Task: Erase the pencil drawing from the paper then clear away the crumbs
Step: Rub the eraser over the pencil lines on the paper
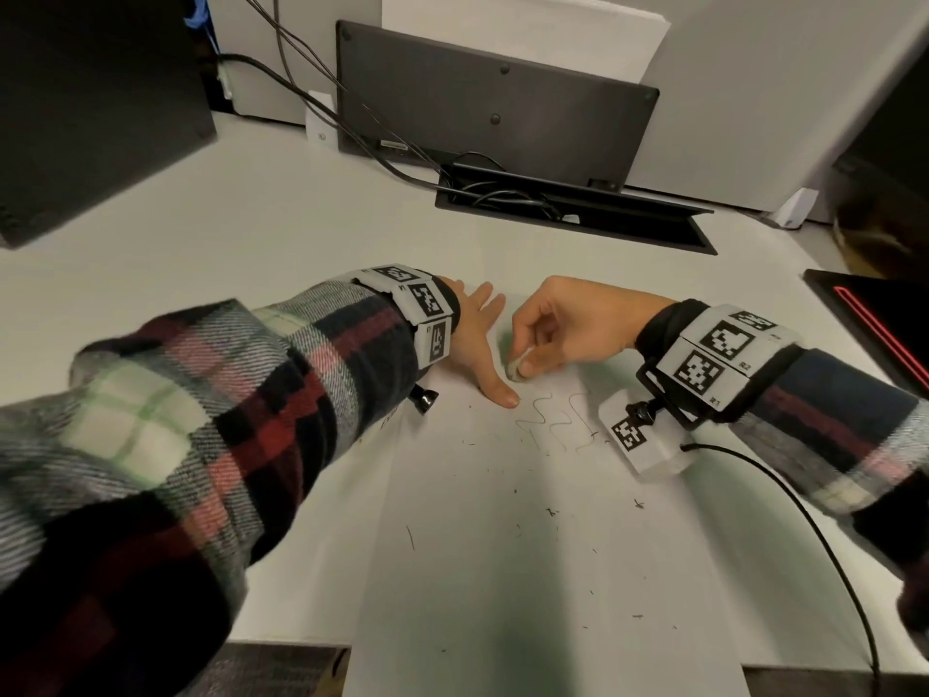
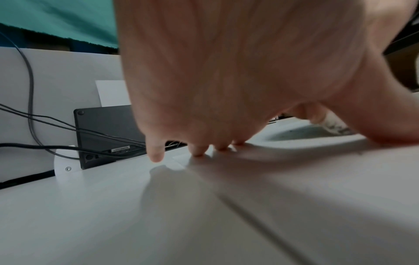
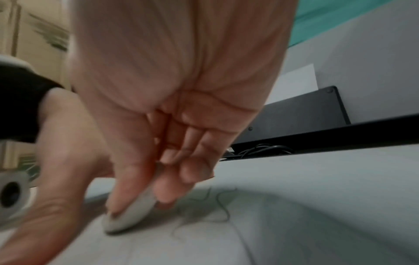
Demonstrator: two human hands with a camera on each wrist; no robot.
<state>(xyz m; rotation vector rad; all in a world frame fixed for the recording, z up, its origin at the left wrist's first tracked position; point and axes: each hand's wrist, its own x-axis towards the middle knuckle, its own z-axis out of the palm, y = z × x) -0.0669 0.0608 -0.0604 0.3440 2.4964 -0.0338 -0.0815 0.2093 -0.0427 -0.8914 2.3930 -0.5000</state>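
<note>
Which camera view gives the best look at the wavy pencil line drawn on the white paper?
The head view: the wavy pencil line lies unobstructed on the white paper, seen from above. The right wrist view shows only a blurred part of it beside the grey eraser. The left wrist view does not show it.

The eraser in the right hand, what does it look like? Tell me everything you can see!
The eraser is a small, rounded, whitish-grey lump, dirty with dark smudges and worn smooth at the end. It looks soft and rubbery. The right hand pinches it between thumb and fingertips, tilted, with its lower end pressed on the white paper, beside the wavy pencil lines and close to the left hand's thumb. Most of it is hidden by the fingers.
</note>
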